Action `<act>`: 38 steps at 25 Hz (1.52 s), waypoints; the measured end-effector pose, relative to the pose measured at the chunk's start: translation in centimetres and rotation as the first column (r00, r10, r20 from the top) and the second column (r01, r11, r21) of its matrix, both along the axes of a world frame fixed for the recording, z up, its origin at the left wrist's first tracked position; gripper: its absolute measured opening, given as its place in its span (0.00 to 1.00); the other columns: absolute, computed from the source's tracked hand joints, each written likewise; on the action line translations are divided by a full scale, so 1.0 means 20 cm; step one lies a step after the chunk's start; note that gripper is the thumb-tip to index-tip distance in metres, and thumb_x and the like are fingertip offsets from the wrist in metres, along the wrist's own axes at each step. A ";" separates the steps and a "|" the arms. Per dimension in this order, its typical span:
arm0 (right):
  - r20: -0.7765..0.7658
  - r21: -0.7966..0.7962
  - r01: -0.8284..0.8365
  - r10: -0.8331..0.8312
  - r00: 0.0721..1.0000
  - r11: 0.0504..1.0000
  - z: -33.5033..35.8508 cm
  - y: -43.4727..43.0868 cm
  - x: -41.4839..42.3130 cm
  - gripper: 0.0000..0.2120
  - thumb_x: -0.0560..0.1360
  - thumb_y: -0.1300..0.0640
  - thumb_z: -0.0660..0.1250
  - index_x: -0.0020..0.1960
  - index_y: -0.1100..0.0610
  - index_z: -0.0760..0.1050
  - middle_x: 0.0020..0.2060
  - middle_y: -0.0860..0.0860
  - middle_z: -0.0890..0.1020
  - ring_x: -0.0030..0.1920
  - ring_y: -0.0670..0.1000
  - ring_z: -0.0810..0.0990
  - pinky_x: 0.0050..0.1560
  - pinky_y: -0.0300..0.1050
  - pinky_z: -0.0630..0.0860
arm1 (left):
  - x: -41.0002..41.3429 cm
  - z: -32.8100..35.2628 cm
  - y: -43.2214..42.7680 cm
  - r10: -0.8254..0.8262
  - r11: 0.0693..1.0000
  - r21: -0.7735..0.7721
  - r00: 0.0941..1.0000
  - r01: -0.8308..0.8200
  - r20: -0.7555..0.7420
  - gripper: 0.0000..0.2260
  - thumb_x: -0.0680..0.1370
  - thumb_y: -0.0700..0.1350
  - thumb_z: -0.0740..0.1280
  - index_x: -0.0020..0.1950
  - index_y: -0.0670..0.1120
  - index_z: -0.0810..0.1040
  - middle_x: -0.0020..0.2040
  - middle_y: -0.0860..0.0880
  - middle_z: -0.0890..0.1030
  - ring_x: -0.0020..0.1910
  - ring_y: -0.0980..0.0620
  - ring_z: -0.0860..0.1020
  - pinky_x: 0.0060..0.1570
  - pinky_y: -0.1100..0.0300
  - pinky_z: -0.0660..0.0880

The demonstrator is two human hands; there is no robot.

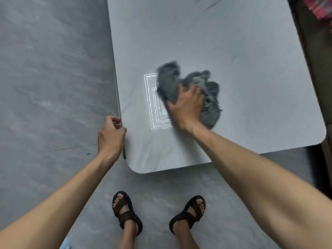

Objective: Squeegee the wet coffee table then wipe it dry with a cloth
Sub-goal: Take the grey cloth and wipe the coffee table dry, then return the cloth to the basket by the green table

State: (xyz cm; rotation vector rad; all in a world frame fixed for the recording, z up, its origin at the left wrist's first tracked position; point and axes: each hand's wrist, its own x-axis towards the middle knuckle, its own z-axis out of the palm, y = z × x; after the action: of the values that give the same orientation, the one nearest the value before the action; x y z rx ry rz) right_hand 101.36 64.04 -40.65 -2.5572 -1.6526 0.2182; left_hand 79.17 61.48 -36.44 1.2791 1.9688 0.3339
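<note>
Two bare arms reach down into a single head view over a grey, stone-patterned floor [45,78], the largest surface in sight. Next in size is the coffee table [224,42] — a pale grey top with rounded near corners and faint dark veining, seen from directly above. A bright rectangular reflection [152,101] of nested white lines lies on the top, just left of the cloth, its right part hidden under the cloth and hand. A dark furnishing [316,72] runs along the table's right side, with a patch of red patterned fabric [319,8] at the upper right corner; detail there is too blurred to identify. The cloth [210,97], a crumpled grey rag with frayed edges, sits on the tabletop toward the near middle, its outline smeared by motion blur. The right hand [186,105] lies palm-down on the cloth, fingers spread and pressing into its folds. The left hand [110,135] rests at the table's left edge near the front corner, fingers curled loosely inward — whether it grips the rim cannot be told. Both feet wear dark brown strapped sandals [126,211], planted on the floor just before the table.
</note>
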 end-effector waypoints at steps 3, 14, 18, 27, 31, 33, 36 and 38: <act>-0.040 0.024 -0.537 0.537 0.843 0.844 -0.01 -0.27 -0.32 0.32 0.67 0.35 0.65 0.66 0.50 0.72 0.52 0.61 0.75 0.50 0.60 0.72 0.49 0.54 0.69 | -0.14 -0.02 -0.06 0.089 0.995 -0.039 0.996 -0.088 0.024 0.11 0.75 0.41 0.64 0.57 0.47 0.72 0.50 0.50 0.78 0.48 0.50 0.76 0.45 0.57 0.68; -0.658 -0.327 0.070 -0.280 0.699 0.942 0.24 -0.67 -1.21 0.23 0.75 0.48 0.64 0.67 0.55 0.66 0.58 0.57 0.76 0.59 0.59 0.74 0.60 0.56 0.72 | -0.83 0.14 -0.47 0.035 0.791 -0.513 0.813 0.332 0.581 0.16 0.73 0.36 0.71 0.59 0.44 0.75 0.53 0.50 0.82 0.51 0.60 0.81 0.48 0.68 0.76; -0.836 -0.547 0.289 -0.528 -0.146 0.786 0.43 -0.53 -1.56 0.12 0.78 0.56 0.63 0.60 0.58 0.75 0.52 0.55 0.83 0.51 0.55 0.82 0.49 0.49 0.79 | -1.19 0.31 -0.50 -0.157 0.944 -0.242 0.949 0.226 0.275 0.25 0.66 0.54 0.76 0.60 0.53 0.73 0.52 0.56 0.79 0.49 0.58 0.79 0.51 0.60 0.76; -0.632 -0.644 -0.128 -0.619 -0.466 0.754 0.75 -0.84 -2.04 0.12 0.78 0.51 0.61 0.53 0.56 0.79 0.44 0.54 0.84 0.44 0.53 0.83 0.44 0.52 0.81 | -1.86 0.72 -0.96 -0.252 0.950 0.135 0.946 0.282 -0.207 0.17 0.70 0.60 0.71 0.52 0.54 0.73 0.49 0.56 0.80 0.51 0.51 0.79 0.45 0.57 0.73; -0.712 -0.663 -0.267 -0.699 -0.062 0.699 0.79 -1.16 -2.15 0.14 0.78 0.48 0.62 0.55 0.57 0.77 0.45 0.55 0.83 0.38 0.51 0.83 0.48 0.48 0.78 | -1.99 0.92 -1.28 -0.267 0.895 0.238 0.881 0.378 -0.391 0.14 0.71 0.57 0.70 0.47 0.53 0.68 0.42 0.54 0.80 0.42 0.47 0.80 0.34 0.60 0.68; -0.777 -0.620 -0.328 -0.501 0.382 0.713 0.84 -1.30 -2.21 0.16 0.76 0.48 0.66 0.55 0.60 0.76 0.46 0.58 0.82 0.37 0.53 0.82 0.42 0.45 0.77 | -2.07 1.01 -1.45 -0.319 0.877 0.183 0.823 0.444 -0.470 0.14 0.71 0.57 0.69 0.47 0.53 0.69 0.41 0.54 0.79 0.42 0.49 0.81 0.35 0.61 0.63; -0.673 -0.219 -0.692 0.407 0.618 0.688 0.85 -1.40 -2.39 0.34 0.67 0.53 0.73 0.71 0.53 0.66 0.60 0.53 0.72 0.55 0.54 0.75 0.56 0.49 0.73 | -2.23 1.10 -1.72 -0.344 0.885 0.100 0.785 0.454 -0.516 0.13 0.71 0.58 0.69 0.49 0.54 0.72 0.42 0.54 0.79 0.44 0.50 0.81 0.36 0.61 0.63; -0.549 -0.046 -0.960 0.795 0.257 0.278 0.86 -1.49 -2.62 0.30 0.66 0.56 0.72 0.67 0.48 0.72 0.66 0.53 0.71 0.64 0.56 0.71 0.63 0.52 0.70 | -2.38 1.14 -1.92 -0.311 0.914 0.068 0.798 0.401 -0.517 0.13 0.71 0.59 0.69 0.50 0.54 0.73 0.43 0.54 0.80 0.45 0.51 0.80 0.36 0.61 0.66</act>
State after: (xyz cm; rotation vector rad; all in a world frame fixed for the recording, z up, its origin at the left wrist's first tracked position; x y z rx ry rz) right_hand 48.93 34.32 -23.52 -1.0658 -2.8213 1.1800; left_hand 31.53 23.02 -13.73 1.9753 2.0735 -0.0250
